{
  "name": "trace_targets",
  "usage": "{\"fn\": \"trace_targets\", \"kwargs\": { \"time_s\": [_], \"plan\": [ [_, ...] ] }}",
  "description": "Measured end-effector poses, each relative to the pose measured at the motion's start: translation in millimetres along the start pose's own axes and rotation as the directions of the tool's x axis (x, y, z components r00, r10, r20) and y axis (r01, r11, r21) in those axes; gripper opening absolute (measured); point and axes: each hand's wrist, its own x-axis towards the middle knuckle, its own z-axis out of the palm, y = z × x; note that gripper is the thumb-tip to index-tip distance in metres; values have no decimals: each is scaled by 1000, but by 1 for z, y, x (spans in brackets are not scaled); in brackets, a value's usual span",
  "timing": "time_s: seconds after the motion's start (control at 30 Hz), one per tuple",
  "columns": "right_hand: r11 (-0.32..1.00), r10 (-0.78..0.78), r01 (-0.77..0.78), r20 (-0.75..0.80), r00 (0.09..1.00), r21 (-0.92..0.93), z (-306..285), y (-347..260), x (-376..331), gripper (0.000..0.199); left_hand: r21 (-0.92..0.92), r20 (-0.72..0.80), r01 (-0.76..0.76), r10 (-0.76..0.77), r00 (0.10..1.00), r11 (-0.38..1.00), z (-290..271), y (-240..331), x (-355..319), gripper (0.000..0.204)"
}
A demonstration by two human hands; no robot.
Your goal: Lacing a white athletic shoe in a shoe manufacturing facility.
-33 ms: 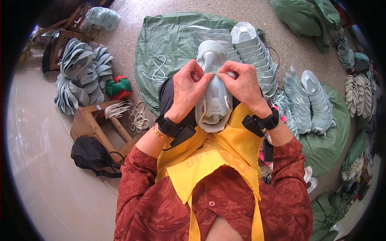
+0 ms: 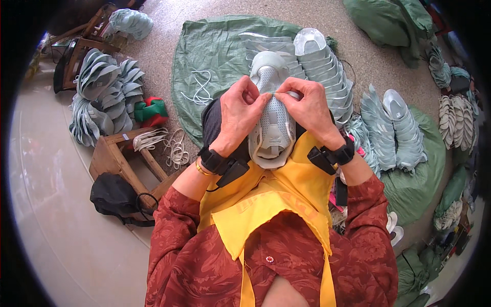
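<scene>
Head view: left hand (image 2: 239,118) and right hand (image 2: 307,110) both pinched on the pale grey shoe upper (image 2: 271,120) held between them over the lap, apparently mid-lacing; next needs a fine fingertip pull.

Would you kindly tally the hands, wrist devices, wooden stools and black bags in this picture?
Hands: 2, the left hand and right hand, both on the shoe upper
Black wrist devices: 2
Wooden stools: 2
Black bags: 1
Total: 7
</scene>
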Motion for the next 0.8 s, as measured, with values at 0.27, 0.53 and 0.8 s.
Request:
{"fn": "trace_targets", "kwargs": {
  "time_s": [0.27, 0.53, 0.8],
  "plan": [
    [981, -167, 164, -23, 986, -101, 4, -2, -8, 8, -36, -9, -32, 32, 999, 999, 0, -2, -2, 24],
    [990, -124, 124, 4, 992, -74, -2, -7, -11, 11, -48, -19, -51, 50, 999, 998, 0, -5, -4, 21],
    [962, -239, 230, -51, 970, -145, 7, -5, -14, 13, -43, -39, -82, 81, 996, 996, 2, -5, -4, 21]
  ]
}}
